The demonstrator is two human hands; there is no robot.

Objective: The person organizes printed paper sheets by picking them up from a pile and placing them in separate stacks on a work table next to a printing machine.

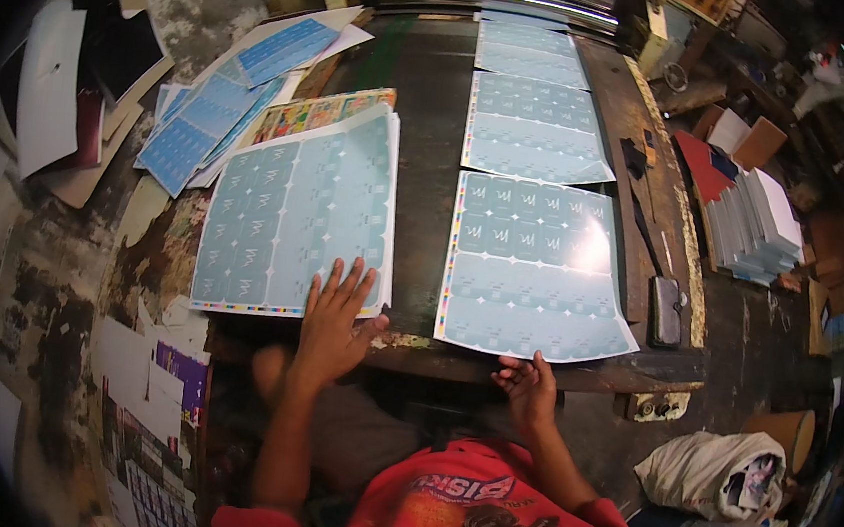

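A stack of pale teal printed sheets [291,212] lies on the left of the dark table. My left hand [335,311] rests flat on its lower right corner, fingers stretched out. To the right, a single printed sheet [534,303] of the same kind lies near the front edge, its right corner curling up. My right hand [530,385] is at this sheet's near edge, fingertips touching or almost touching it, fingers loosely bent and apart. Beyond it two more printed sheets [535,118] form a line toward metal rollers [494,9].
Loose blue printed sheets [204,119] lie behind the stack, beside a colourful printed strip [325,114]. A dark metal block [666,310] sits at the table's right edge. Stacked white paper blocks [757,223] stand farther right, and a white sack [715,475] lies at lower right.
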